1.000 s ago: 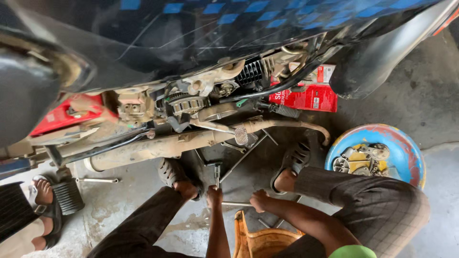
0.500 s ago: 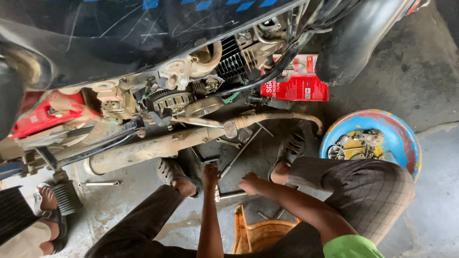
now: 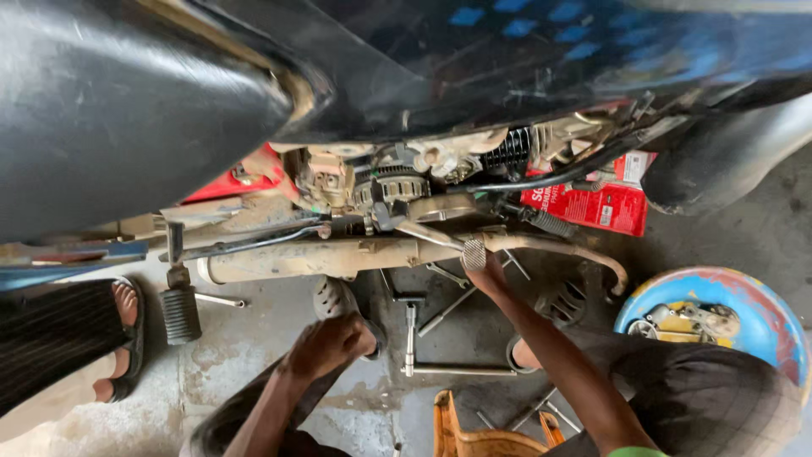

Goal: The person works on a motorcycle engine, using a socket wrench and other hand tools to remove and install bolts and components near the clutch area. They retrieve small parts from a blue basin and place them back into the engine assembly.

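- Right hand (image 3: 489, 272) reaching up to the round grooved pedal tip (image 3: 474, 253), fingers closed around its underside, just below the dusty exhaust pipe (image 3: 338, 258).
- Left hand (image 3: 328, 345) loosely curled, resting on the knee, holding nothing.
- T-shaped wrench (image 3: 412, 338) on the floor between both hands.

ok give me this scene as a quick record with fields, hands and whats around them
setting: motorcycle engine side seen from above, over a concrete floor
left hand: left hand rests by the person's own knee, holding nothing visible
right hand: right hand reaches up to the round knurled pedal end beside the exhaust pipe
floor tools: T-handle wrench and loose metal rods
right side: blue bowl of parts, red packet
left side: another person's sandalled foot
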